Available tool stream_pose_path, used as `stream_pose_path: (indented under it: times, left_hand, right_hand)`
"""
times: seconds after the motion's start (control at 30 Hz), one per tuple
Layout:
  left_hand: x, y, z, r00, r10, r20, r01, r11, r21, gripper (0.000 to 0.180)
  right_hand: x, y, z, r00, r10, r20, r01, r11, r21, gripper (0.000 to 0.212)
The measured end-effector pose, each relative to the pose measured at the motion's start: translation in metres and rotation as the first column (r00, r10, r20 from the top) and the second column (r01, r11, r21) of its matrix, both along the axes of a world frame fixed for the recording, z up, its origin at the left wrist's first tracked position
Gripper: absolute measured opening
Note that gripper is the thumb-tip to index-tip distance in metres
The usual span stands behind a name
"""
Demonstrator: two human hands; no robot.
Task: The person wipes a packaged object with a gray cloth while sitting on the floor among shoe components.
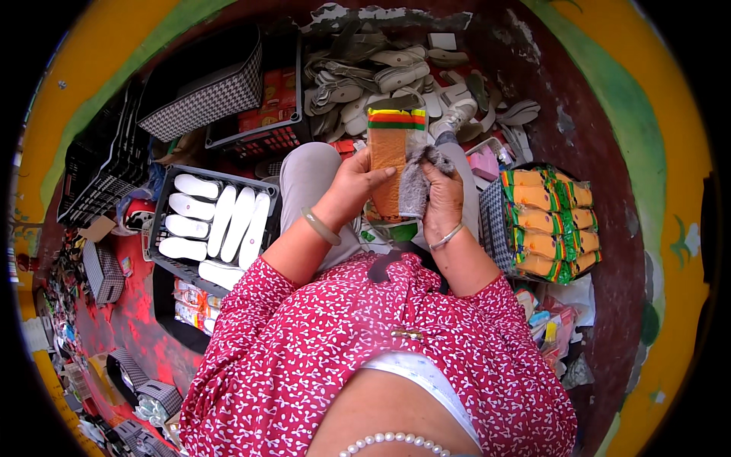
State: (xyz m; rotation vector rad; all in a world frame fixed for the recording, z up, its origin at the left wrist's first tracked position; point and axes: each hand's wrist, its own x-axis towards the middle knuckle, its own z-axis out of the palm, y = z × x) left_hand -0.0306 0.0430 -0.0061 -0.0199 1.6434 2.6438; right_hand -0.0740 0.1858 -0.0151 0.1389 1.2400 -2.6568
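Observation:
My left hand (358,183) is closed on the left edge of a flat, clear-wrapped pack (386,148), its thumb lying across the front. Inside the pack are orange, textured pieces that look like insoles, under a yellow, red and green top band. A crumpled grey cloth (414,186) is gripped in my right hand (444,202) and lies against the pack's right side. Both hands are above my lap, between my grey-trousered knees. To the right, a checked basket (496,232) holds several similar orange packs (531,190) in rows.
A black crate (164,228) with white insoles (221,221) stands at my left. Beyond it are a houndstooth basket (205,103) and another black crate (293,122). Grey and white soles (358,84) are heaped by the far wall. Stacked crates (106,160) stand far left.

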Motion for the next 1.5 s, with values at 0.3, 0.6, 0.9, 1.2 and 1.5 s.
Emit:
stream_pose_path:
  times: [0.3, 0.6, 0.9, 1.2, 1.5]
  left_hand:
    - [0.003, -0.032, 0.002, 0.998, 0.053, 0.029, -0.054, 0.997, 0.061, 0.031]
    - [0.003, -0.008, 0.004, 0.986, 0.081, -0.143, -0.157, 0.715, -0.682, 0.028]
    - [0.007, -0.006, -0.006, 0.997, -0.082, -0.007, 0.070, 0.890, -0.450, 0.029]
    - [-0.004, -0.010, 0.001, 0.998, -0.049, -0.043, 0.027, 0.911, -0.413, 0.030]
    - [-0.008, 0.008, -0.006, 0.983, 0.069, -0.170, -0.146, 0.852, -0.502, 0.021]
  right_hand:
    - [-0.052, 0.056, -0.001, 0.942, 0.333, -0.051, -0.333, 0.896, -0.294, 0.043]
    - [-0.027, 0.027, 0.017, 0.850, 0.465, -0.248, -0.524, 0.798, -0.298, 0.075]
    - [-0.027, 0.028, 0.008, 0.940, 0.329, -0.089, -0.339, 0.929, -0.151, 0.035]
    - [-0.021, 0.022, 0.012, 0.971, 0.230, -0.066, -0.235, 0.968, -0.086, 0.023]
    - [-0.014, 0.010, 0.005, 0.988, 0.136, -0.079, -0.142, 0.987, -0.081, 0.024]
